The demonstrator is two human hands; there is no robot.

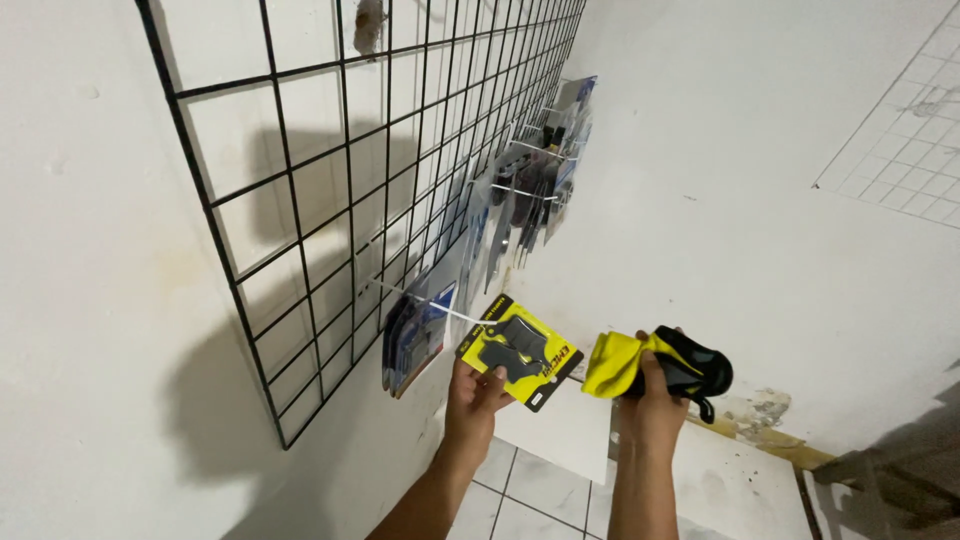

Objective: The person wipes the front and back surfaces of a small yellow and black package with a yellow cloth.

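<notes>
White walls meet in a corner before you, and a black wire grid panel (330,200) hangs on the wall to your left, with white tiled floor (530,490) below. Thin white pegs (420,300) stick out from the grid, carrying rows of carded packages (415,335), with more hanging farther along (545,180). Your left hand (478,392) is closed on the lower edge of a yellow and black blister pack (520,352) holding two dark, flat parts. The pack lies tilted, its long axis running from upper left to lower right, and its upper left corner sits at the free tip of the nearest peg, just right of the packages already hanging there. Your right hand (650,400) is closed around a bunched yellow and black cloth (655,365), held just beside the pack's lower right end. Whether cloth and pack touch is not clear. Of the two hands, the left is nearer the peg and the grid, with the right well clear of them, toward the open corner.
</notes>
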